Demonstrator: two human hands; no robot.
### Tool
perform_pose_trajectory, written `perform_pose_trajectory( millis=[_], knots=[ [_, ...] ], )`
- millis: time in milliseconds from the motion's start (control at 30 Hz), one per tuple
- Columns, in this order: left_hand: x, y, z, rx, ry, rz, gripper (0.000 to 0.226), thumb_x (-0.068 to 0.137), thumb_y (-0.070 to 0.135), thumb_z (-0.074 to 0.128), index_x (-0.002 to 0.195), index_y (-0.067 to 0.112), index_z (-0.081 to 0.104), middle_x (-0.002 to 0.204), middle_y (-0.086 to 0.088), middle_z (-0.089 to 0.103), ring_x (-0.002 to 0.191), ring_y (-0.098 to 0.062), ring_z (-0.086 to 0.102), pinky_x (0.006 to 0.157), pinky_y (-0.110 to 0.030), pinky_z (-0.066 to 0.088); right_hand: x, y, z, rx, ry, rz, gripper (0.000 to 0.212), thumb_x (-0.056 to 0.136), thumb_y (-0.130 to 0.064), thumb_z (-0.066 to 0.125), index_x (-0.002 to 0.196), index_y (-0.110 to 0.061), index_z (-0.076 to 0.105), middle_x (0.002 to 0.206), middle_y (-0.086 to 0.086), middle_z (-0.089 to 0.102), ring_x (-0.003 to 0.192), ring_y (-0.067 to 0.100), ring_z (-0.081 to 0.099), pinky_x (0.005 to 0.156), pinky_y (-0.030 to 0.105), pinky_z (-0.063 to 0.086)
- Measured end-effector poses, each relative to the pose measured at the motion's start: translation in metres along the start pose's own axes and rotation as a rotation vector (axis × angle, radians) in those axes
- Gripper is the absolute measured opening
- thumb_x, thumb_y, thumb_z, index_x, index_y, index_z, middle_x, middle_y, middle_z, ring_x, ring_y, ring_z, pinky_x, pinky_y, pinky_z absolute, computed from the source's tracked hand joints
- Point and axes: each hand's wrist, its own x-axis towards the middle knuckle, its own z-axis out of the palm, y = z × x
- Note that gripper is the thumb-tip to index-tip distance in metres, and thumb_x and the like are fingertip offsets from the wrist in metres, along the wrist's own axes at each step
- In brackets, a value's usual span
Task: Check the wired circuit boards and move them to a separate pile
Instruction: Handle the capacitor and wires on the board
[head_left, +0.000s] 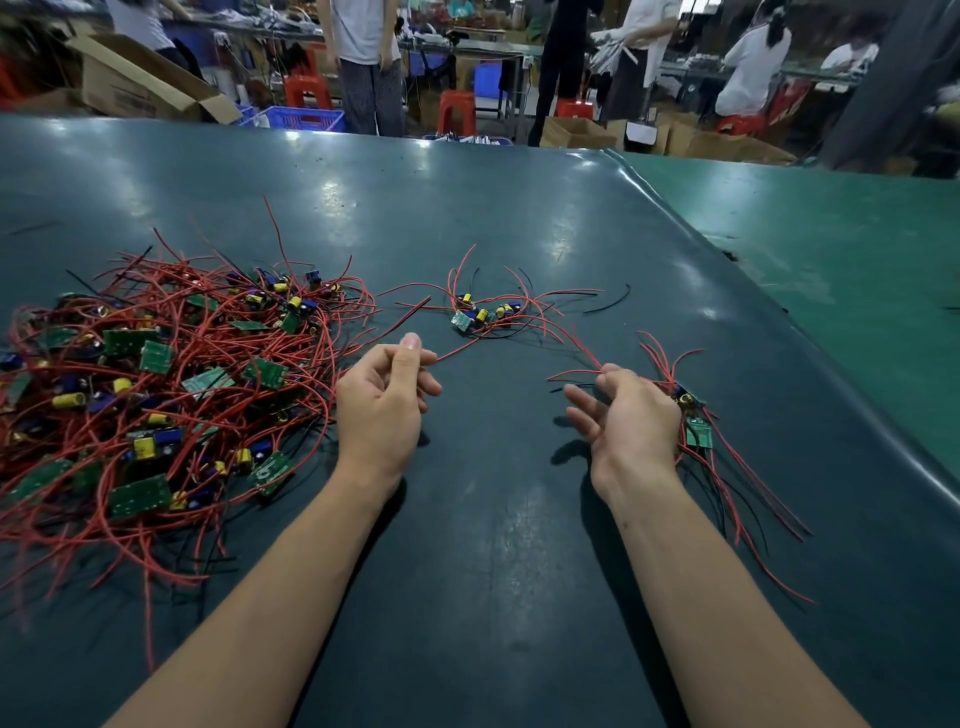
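The big pile of boards (145, 384) runs off the picture's left edge, left of the left hand (382, 400). The right hand (631, 415) hides most of a small bundle (693, 421) behind it. The far workers (363, 57) are cut off above.

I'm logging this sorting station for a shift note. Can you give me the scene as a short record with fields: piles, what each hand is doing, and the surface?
big pile: tangled wired circuit boards, left of the hands
small group: a few boards, beyond the hands
right pile: boards by the right hand
left hand: pinches a red wire
right hand: fingers curled, touching red wires of the right pile
surface: dark green table
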Motion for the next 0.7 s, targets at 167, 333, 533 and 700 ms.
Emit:
perform_pose_trajectory(
  millis=[167, 333, 533, 700],
  knots=[
    [-0.002, 0.001, 0.000, 0.030, -0.005, -0.005, 0.028, 0.100, 0.021, 0.053, 0.078, 0.011, 0.065, 0.059, 0.000, 0.060, 0.050, -0.007, 0.049, 0.053, -0.019, 0.041, 0.000, 0.007, 0.004, -0.167, -0.180, -0.050, 0.012, 0.096, -0.010, 0.053, 0.101, -0.013, 0.064, 0.113, 0.006, 0.057, 0.090, 0.022, 0.066, 0.046, 0.025, 0.053],
    [-0.008, 0.004, -0.001, 0.224, -0.057, 0.128, 0.025, 0.099, 0.021, 0.056, 0.079, 0.008, 0.066, 0.059, 0.001, 0.061, 0.051, -0.005, 0.051, 0.056, -0.023, 0.042, 0.001, 0.010, 0.002, -0.328, -0.259, -0.113, 0.014, 0.096, -0.011, 0.055, 0.089, -0.013, 0.067, 0.090, 0.002, 0.065, 0.075, 0.015, 0.069, 0.042, 0.023, 0.049],
    [-0.004, 0.013, -0.019, 1.057, 0.060, 0.669, 0.016, 0.087, 0.027, 0.063, 0.091, 0.014, 0.071, 0.092, -0.007, 0.067, 0.093, -0.032, 0.055, 0.081, -0.042, 0.040, 0.000, 0.022, 0.002, -0.713, -0.282, -0.343, 0.018, 0.089, -0.020, 0.062, 0.072, -0.020, 0.068, 0.065, -0.002, 0.065, 0.048, 0.008, 0.059, 0.043, 0.022, 0.045],
    [0.016, 0.017, -0.052, 1.358, 0.265, 0.212, 0.038, 0.085, 0.023, 0.064, 0.120, 0.010, 0.063, 0.120, -0.019, 0.059, 0.113, -0.039, 0.047, 0.093, -0.045, 0.033, 0.000, 0.022, 0.001, -0.696, -0.312, -0.328, 0.018, 0.090, -0.020, 0.061, 0.074, -0.021, 0.069, 0.067, -0.001, 0.068, 0.046, 0.007, 0.060, 0.037, 0.017, 0.041]
  ],
)
